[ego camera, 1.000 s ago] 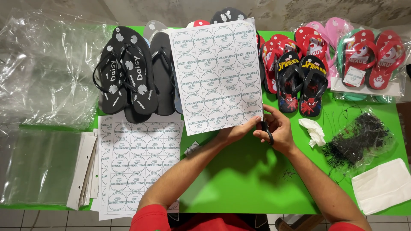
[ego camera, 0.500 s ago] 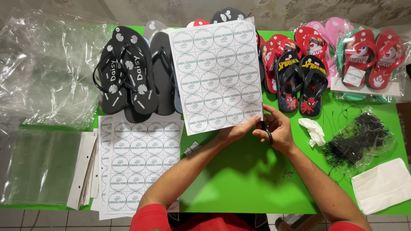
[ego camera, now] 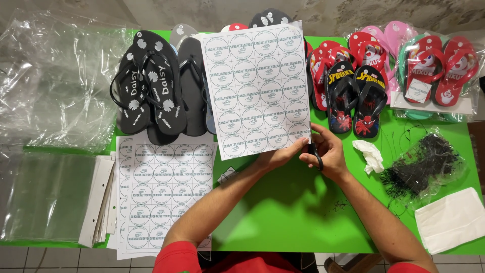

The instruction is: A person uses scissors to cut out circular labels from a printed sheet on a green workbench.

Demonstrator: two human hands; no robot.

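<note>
A green tabletop (ego camera: 283, 222) carries everything, with crumpled clear plastic bags (ego camera: 55, 81) spread over its left end. Along the far edge lie black flip-flops (ego camera: 149, 88) on the left and red and black children's flip-flops (ego camera: 353, 96) on the right. A stack of sticker sheets (ego camera: 164, 194) lies flat at the near left. Above the middle of the tabletop, a sheet of round stickers (ego camera: 255, 88) is held up tilted, its lower edge pinched in the fingers of the left hand (ego camera: 275, 156). The right hand (ego camera: 331, 154) is at the sheet's lower right corner, fingers closed around black scissors (ego camera: 316, 154). A bag of black ties (ego camera: 424, 164) lies well right.
</note>
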